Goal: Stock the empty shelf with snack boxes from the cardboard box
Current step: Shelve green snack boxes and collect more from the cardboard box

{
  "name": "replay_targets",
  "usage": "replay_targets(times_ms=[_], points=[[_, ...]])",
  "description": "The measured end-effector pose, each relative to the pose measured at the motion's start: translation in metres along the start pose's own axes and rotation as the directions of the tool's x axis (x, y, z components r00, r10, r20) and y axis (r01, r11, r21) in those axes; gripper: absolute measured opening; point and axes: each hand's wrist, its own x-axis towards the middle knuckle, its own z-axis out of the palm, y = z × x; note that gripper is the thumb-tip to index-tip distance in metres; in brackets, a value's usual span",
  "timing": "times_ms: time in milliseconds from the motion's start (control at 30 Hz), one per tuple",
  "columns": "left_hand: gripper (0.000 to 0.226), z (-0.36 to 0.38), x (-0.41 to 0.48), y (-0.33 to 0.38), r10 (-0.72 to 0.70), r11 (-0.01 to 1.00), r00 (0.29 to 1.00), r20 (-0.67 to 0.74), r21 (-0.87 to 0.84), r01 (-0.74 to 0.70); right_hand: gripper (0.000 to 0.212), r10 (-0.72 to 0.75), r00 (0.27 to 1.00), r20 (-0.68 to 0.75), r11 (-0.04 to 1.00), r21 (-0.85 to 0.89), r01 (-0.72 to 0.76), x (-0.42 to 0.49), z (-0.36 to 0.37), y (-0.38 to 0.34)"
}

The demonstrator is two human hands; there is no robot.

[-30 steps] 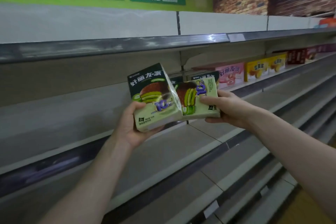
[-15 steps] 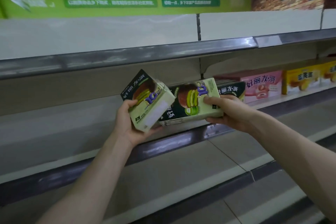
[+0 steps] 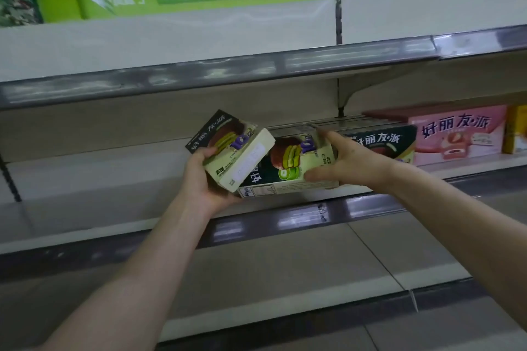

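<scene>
Right hand (image 3: 349, 164) grips a green-and-cream cardboard snack box (image 3: 296, 164), setting it on the grey metal shelf (image 3: 85, 179) beside a matching shelved box (image 3: 382, 145). Left hand (image 3: 205, 179) clasps a second, tilted box (image 3: 231, 151), probably next.

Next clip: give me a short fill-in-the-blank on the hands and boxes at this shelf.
1. The left hand grips a green box that is ____, not level.
2. The right hand grips a second green box, so the hands hold ____ boxes in all.
3. On the shelf, the carton right of the shelved green box is coloured ____.
Missing words: tilted; two; pink.
</scene>
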Motion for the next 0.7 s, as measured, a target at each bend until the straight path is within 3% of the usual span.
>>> replay_targets(times_ms=[100, 200, 300, 367, 500, 567, 700], points=[[0.025, 0.0, -0.003, 0.003, 0.016, 1.0, 0.999, -0.032, 0.016, -0.016, 0.105, -0.087, 0.994, 0.061, 0.965, -0.241, 0.1, 0.001, 0.007, 0.001], [0.023, 0.003, -0.003, 0.006, 0.009, 1.0, 0.998, -0.055, 0.02, -0.008, 0.101, -0.177, 0.984, -0.022, 0.869, -0.472, 0.146, 0.002, 0.012, 0.003], [0.023, 0.004, -0.001, 0.009, -0.003, 1.0, 0.998, -0.059, 0.03, 0.005, 0.08, -0.292, 0.955, -0.056, 0.771, -0.605, 0.201, 0.004, 0.011, -0.004], [0.025, 0.003, 0.001, 0.013, -0.001, 1.0, 0.999, -0.048, 0.026, 0.002, 0.059, -0.298, 0.954, -0.01, 0.8, -0.548, 0.244, 0.007, 0.005, -0.014], [0.027, -0.004, 0.004, 0.022, -0.014, 0.999, 0.997, -0.071, 0.042, 0.017, 0.024, -0.197, 0.98, -0.025, 0.976, -0.102, 0.193, 0.019, -0.001, -0.021], [0.026, -0.004, 0.003, 0.024, -0.034, 0.999, 0.997, -0.07, 0.037, 0.037, 0.021, -0.16, 0.987, -0.012, 0.985, -0.069, 0.159, 0.023, -0.004, -0.02], [0.029, -0.002, 0.004, 0.027, -0.058, 0.997, 0.996, -0.069, 0.045, 0.061, 0.036, -0.08, 0.997, 0.013, 0.987, -0.136, 0.081, 0.031, -0.005, -0.016]])
